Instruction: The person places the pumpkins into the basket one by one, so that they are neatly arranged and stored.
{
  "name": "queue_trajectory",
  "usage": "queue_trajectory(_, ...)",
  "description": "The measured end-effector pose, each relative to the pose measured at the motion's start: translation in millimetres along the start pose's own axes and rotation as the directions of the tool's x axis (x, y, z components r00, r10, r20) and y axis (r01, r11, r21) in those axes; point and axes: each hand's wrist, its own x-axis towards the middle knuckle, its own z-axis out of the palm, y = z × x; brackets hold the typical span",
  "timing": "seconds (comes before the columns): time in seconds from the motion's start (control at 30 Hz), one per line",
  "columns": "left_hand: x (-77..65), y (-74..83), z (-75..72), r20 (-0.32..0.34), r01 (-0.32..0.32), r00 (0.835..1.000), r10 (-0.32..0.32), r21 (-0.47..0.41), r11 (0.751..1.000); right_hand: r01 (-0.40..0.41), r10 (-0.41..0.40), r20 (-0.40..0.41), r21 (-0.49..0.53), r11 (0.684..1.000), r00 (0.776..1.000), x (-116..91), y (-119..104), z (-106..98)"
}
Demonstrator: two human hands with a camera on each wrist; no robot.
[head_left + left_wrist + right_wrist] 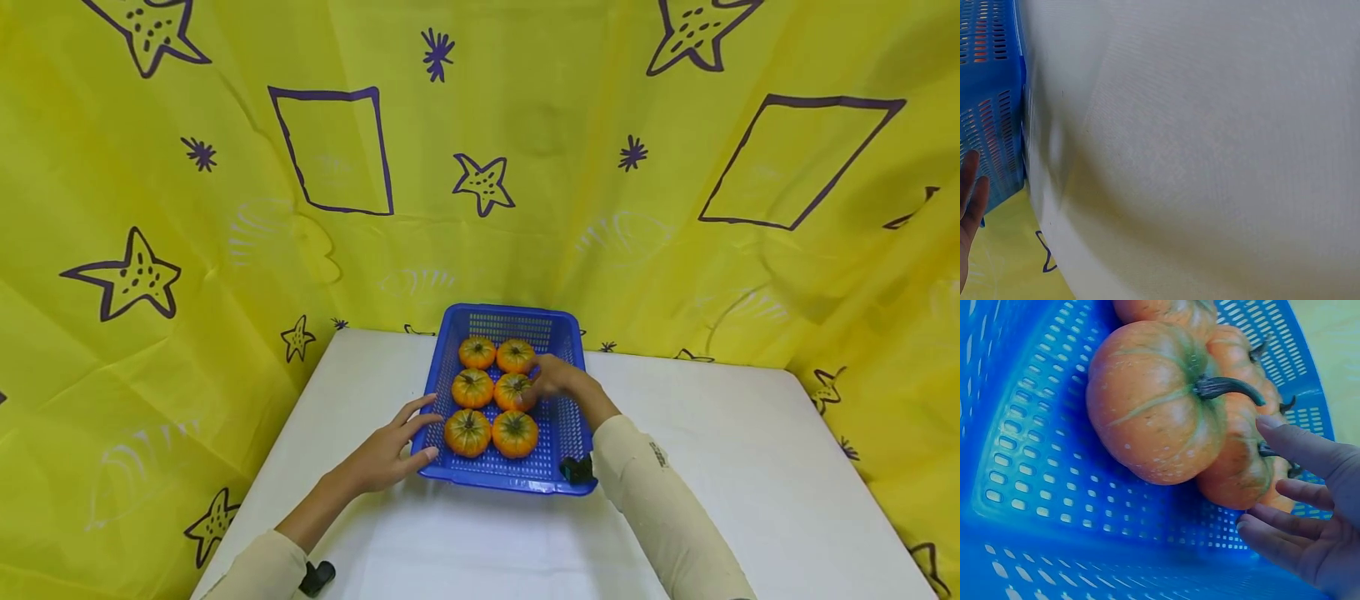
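Several small orange pumpkins (467, 432) with green-tinged tops sit in two columns in a blue plastic basket (510, 483). My right hand (553, 377) reaches in over the right column, beside the middle pumpkin (510, 390). In the right wrist view its fingers (1285, 525) are spread and loosely bent, with the thumb near a stem; I see no grip on any pumpkin. At the basket's left side is my left hand (386, 454), fingers extended along the rim. Its fingertips (979, 190) show against the slotted wall in the left wrist view; contact is hard to tell.
The basket stands on a white-covered table (697, 458), near its back edge. A yellow curtain (540, 250) with starfish drawings hangs behind and along both sides. A black wrist device (317, 577) shows at the left sleeve, another (576, 470) by the right sleeve.
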Motion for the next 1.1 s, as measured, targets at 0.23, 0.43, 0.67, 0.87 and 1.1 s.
queue_trajectory(0.23,0.8,-4.1,-1.8,-0.005,-0.006,1.0,0.006,0.021,1.0,0.075,-0.076,-0.044,-0.022,0.997,0.996,-9.4,-7.5,-12.5)
queue_trajectory(0.43,-1.0,-6.6,-2.7,0.005,-0.012,1.0,0.011,0.046,0.999,0.134,-0.133,-0.112,-0.003,0.991,0.985,-25.3,-12.1,-26.2)
queue_trajectory(0.67,-7.5,-8.2,-6.3,0.03,-0.02,0.999,0.018,0.08,0.997,0.23,-0.225,-0.222,-0.004,0.973,0.949,-42.8,0.2,-39.8)
queue_trajectory(0.87,-14.1,-4.4,-10.4,-0.004,-0.021,1.0,0.022,0.174,0.985,0.245,-0.242,-0.334,-0.035,0.969,0.911,-64.1,16.0,-46.8)
queue_trajectory(1.1,-28.7,-10.0,-27.8,-0.104,0.023,0.995,0.005,0.264,0.964,0.208,-0.253,-0.444,-0.15,0.967,0.86,-91.4,39.4,-51.5)
